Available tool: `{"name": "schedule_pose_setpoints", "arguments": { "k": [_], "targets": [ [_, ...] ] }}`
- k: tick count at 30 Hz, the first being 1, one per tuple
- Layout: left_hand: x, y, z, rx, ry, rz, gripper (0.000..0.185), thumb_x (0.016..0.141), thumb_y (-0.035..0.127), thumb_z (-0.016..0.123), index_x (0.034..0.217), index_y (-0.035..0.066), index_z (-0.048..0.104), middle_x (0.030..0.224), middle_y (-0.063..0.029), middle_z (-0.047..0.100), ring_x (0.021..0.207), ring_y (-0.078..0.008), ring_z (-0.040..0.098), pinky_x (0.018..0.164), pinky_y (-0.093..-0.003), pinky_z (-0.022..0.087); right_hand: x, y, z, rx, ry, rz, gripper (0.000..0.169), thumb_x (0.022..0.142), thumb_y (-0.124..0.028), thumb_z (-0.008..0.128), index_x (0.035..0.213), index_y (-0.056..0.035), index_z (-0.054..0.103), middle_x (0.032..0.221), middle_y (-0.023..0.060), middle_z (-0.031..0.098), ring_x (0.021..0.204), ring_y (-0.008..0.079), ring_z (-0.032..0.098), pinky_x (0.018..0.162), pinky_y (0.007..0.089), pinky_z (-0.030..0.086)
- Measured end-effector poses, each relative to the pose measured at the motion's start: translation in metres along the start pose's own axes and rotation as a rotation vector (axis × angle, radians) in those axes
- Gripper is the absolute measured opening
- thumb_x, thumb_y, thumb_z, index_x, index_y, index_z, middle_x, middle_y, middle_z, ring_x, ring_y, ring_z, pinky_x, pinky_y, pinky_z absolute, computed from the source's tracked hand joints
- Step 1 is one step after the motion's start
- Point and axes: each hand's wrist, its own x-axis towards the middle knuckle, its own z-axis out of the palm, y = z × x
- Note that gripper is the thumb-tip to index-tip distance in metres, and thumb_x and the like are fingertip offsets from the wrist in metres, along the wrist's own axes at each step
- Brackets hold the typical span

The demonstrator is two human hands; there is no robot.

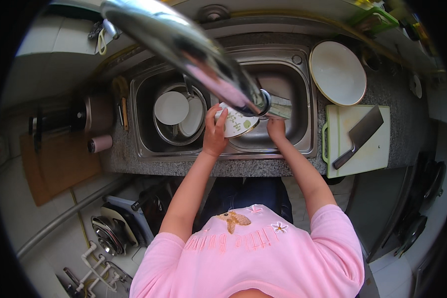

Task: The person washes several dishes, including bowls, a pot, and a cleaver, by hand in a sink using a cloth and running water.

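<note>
My left hand (215, 130) grips the side of a white bowl (238, 121) with a green pattern. The bowl is tilted over the divider and the right basin (298, 123) of a steel double sink. A large chrome faucet (208, 63) crosses above and hides part of the bowl. What looks like running water (281, 107) falls from its spout. Just below that stream is my right hand (276, 129), inside the right basin; its fingers are hidden, so I cannot tell whether it holds anything. In the left basin, a metal basin (160, 132) contains a white bowl (171, 108) and a white oval dish (192, 117).
Right of the sink lie a large white basin (338, 72) and a green-edged cutting board (335, 139) bearing a cleaver (365, 128). A wooden-handled brush (124, 111) and a pink cylinder (100, 143) are on the left counter. The counter's front edge (246, 170) is before my body.
</note>
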Motion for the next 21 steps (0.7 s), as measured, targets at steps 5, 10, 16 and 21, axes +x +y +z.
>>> {"name": "schedule_pose_setpoints", "arguments": {
  "k": [5,10,16,21],
  "targets": [
    [-0.007,0.008,0.015,-0.074,-0.066,-0.296,0.078,0.064,-0.011,0.061,0.134,0.008,0.033,0.124,-0.0185,0.037,0.118,-0.0378,0.039,0.100,-0.0412,0.034,-0.014,-0.024,-0.051,0.222,0.088,0.166,0.019,0.085,0.001,0.044,0.102,-0.0032,0.051,0.085,0.0130,0.058,0.082,0.0315,0.058,0.077,0.0385,0.044],
    [-0.026,-0.002,0.033,-0.311,0.022,-0.834,0.062,0.073,-0.001,0.046,0.131,0.004,0.026,0.126,-0.0223,0.034,0.114,-0.0375,0.042,0.090,-0.0434,0.043,-0.022,-0.023,-0.066,0.455,-0.027,0.426,0.015,0.093,-0.014,0.042,0.105,-0.0051,0.048,0.067,0.0032,0.048,0.056,0.0151,0.048,0.051,0.0305,0.039],
    [-0.054,-0.029,-0.082,-1.218,0.086,-1.550,0.057,0.069,0.000,0.044,0.125,0.000,0.034,0.117,-0.0185,0.046,0.102,-0.0352,0.054,0.080,-0.0466,0.054,-0.017,-0.057,-0.088,0.936,-0.208,0.946,0.023,0.097,-0.031,0.036,0.087,-0.0123,0.045,0.057,-0.0046,0.034,0.039,0.0050,0.026,0.033,0.0219,0.018],
    [-0.103,-0.114,-0.212,-1.175,0.497,-1.498,0.052,0.070,-0.004,0.046,0.122,-0.005,0.038,0.115,-0.0198,0.049,0.104,-0.0355,0.053,0.083,-0.0471,0.054,-0.019,-0.075,-0.085,0.982,-0.275,0.968,0.030,0.097,-0.038,0.035,0.078,-0.0158,0.038,0.053,-0.0055,0.028,0.037,0.0058,0.021,0.033,0.0224,0.014]
  ]
}}
